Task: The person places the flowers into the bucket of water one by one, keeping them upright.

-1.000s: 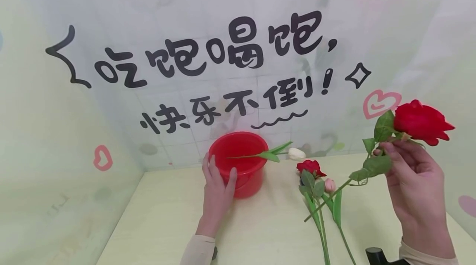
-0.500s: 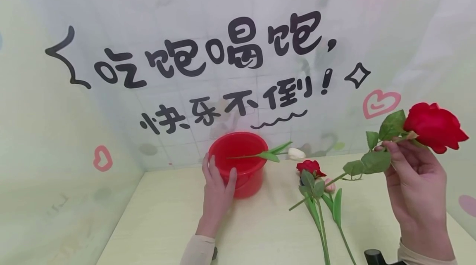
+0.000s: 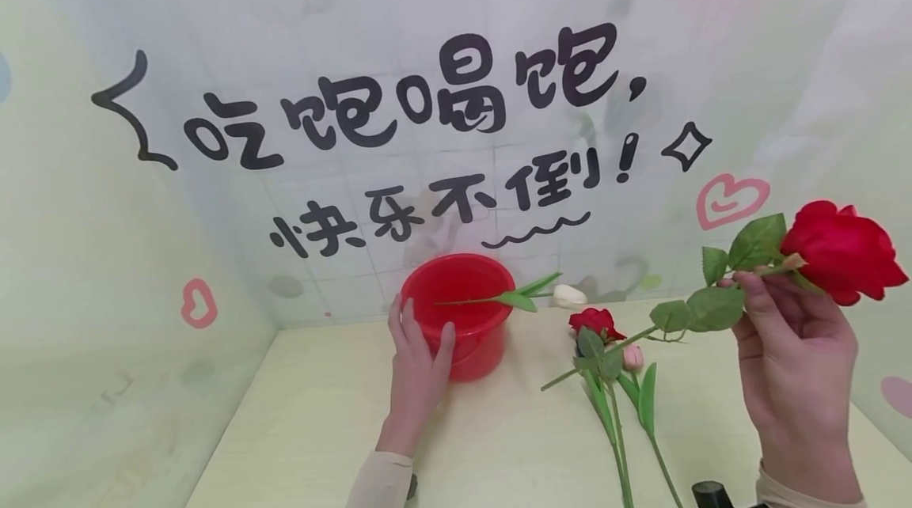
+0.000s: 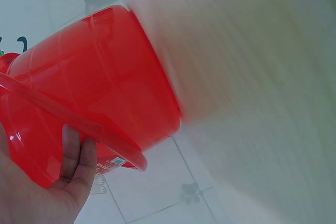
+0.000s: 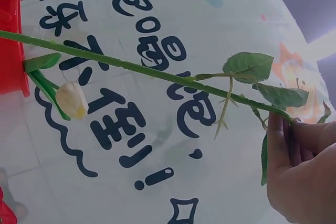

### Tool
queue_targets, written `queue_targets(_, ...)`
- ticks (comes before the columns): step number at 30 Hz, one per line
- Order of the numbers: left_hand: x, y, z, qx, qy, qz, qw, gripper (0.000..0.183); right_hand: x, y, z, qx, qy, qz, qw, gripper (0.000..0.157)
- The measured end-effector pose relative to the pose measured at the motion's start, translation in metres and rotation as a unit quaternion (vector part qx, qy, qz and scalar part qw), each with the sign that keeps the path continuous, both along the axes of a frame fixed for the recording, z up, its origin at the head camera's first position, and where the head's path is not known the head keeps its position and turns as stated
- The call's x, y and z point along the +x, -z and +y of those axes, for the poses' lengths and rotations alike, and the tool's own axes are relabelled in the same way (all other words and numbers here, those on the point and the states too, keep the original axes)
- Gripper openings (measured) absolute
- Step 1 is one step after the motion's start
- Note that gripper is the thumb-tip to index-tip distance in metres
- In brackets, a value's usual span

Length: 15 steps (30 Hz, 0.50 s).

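Nearest, a black item at bottom right, cut off by the frame. Right hand pinches the held rose just under its bloom, over the worktop's right side; stem slants down to the left. Judgement: with the pinch so high, the long stem will swing at its tail, so slow wrist turns and watching the cut end should serve, especially above the loose rose and pink tulip. Those lie with heads toward the worktop back edge, stems running to the near side.

Left hand: fingers spread against the bucket, which stands close to the back edge. Light pressure seems enough; more could tip it. A white tulip lies across its rim, head outside.

Materials: held rose broad, ruffled, apparently fabric, with serrated leaves; stem smooth, plastic-looking. Tulips smooth, egg-shaped. Bucket glossy red, tapered, with a handle. Worktop pale, wood-grained. Behind: printed sheet, black lettering, faintly creased.
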<state>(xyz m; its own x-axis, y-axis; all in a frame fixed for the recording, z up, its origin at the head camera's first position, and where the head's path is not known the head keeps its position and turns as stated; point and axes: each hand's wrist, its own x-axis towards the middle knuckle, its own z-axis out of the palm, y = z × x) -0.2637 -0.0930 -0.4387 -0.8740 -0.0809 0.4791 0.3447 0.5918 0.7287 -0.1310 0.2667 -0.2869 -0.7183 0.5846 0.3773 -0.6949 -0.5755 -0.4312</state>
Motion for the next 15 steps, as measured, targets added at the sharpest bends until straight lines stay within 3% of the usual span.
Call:
queue_targets(5, 0.001, 0.000, 0.000, -0.004, -0.002, 0.002, 1.0000, 0.103, 0.000, -0.002, -0.007, -0.046, 0.008, 0.020, 0.999, 0.038)
queue_targets(15, 0.000, -0.001, 0.001, 0.002, -0.003, -0.001, 1.0000, 0.104, -0.004, 0.000, -0.022, -0.061, 0.015, 0.067, 0.996, 0.031)
